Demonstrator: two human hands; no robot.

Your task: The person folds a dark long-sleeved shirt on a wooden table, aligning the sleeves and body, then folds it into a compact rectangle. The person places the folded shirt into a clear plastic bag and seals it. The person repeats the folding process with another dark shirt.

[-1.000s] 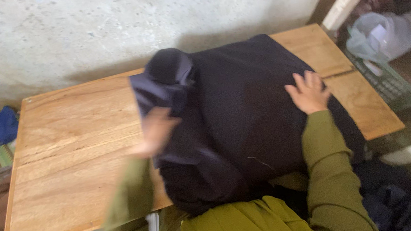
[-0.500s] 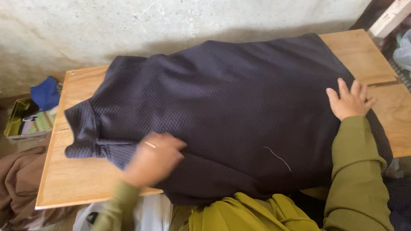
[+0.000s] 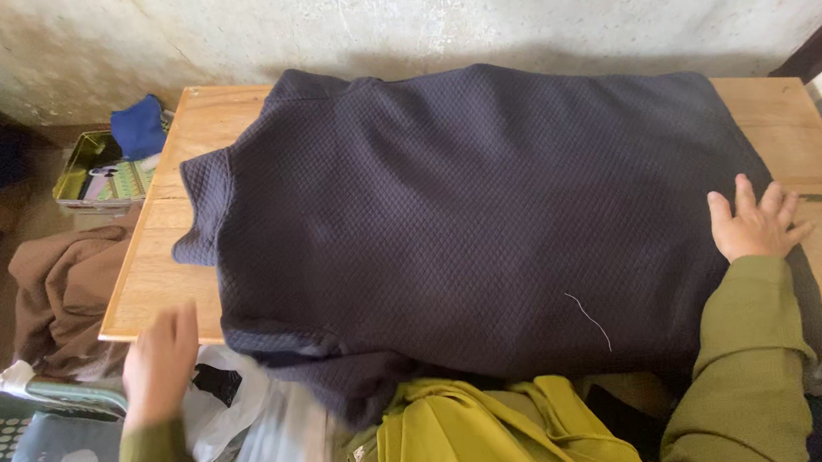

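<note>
A dark navy quilted garment (image 3: 470, 215) lies spread flat across a wooden table (image 3: 159, 275), its near edge hanging over the front. My right hand (image 3: 754, 220) rests flat with fingers apart on the garment's right end. My left hand (image 3: 158, 366), blurred, is off the garment, just below the table's front left edge, and holds nothing. Both arms wear olive green sleeves. A thin white thread (image 3: 590, 319) lies on the fabric near the front.
A brown cloth (image 3: 66, 294) lies heaped on the floor left of the table. Behind it stands a tin box (image 3: 99, 176) with a blue cloth (image 3: 138, 127). A white plastic bag (image 3: 237, 408) sits under the table's left front. A concrete wall runs behind.
My left hand has unfolded the garment's left part flat onto the table, then pulled back off it toward the front edge. My right hand has stayed pressed on the right end.
</note>
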